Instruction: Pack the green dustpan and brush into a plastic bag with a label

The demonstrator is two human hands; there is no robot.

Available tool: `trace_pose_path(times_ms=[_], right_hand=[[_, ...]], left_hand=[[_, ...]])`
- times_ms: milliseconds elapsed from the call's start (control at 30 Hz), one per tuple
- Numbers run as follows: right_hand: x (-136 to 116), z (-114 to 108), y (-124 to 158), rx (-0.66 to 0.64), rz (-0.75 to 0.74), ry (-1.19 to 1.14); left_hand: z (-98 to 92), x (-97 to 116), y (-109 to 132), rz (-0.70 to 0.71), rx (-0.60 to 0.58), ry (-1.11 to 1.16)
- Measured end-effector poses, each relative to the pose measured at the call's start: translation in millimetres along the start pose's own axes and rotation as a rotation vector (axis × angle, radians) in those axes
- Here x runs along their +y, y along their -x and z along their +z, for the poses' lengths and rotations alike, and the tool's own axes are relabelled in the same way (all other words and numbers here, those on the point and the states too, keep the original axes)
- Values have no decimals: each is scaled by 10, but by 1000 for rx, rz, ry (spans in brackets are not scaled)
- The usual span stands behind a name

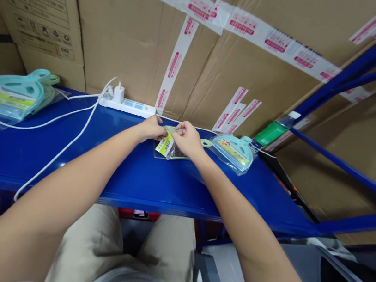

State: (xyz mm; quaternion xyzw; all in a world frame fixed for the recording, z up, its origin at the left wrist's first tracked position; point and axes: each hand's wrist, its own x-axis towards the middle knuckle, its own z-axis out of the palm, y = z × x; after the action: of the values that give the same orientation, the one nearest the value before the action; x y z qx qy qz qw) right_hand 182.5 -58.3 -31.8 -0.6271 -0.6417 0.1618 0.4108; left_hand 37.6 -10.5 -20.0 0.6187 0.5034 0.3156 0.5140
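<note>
A clear plastic bag [174,151] with a yellow-and-white label lies on the blue shelf, a pale green item inside it. My left hand [152,128] pinches the bag's upper left edge. Opposite it, my right hand [188,140] has its thumb and fingers closed on the bag's upper right part. A green handle end with a hole [206,143] shows just right of my right hand; whether it belongs to the bagged item I cannot tell. Farther right lies a light blue, dustpan-shaped item [233,151] in clear wrap with a yellow label.
A white power strip [129,106] with plugged-in white cables [63,122] runs along the back of the blue shelf [125,168]. More bagged light blue items [10,96] are stacked at left. A green-labelled bottle [272,133] lies at right. Large cardboard boxes [125,42] wall the back.
</note>
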Motion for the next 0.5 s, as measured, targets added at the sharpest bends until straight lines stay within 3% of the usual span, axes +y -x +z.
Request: trace_pose_path(times_ms=[233,367,500], right_hand=[[-48,-20,10,3,14,1],[-21,-10,6,-2,-3,4],[24,-1,-15,10,-9,11]], left_hand=[[-4,97,70,-74,42,164],[56,50,44,-24,78,-12],[67,-30,25,135,100,-188]])
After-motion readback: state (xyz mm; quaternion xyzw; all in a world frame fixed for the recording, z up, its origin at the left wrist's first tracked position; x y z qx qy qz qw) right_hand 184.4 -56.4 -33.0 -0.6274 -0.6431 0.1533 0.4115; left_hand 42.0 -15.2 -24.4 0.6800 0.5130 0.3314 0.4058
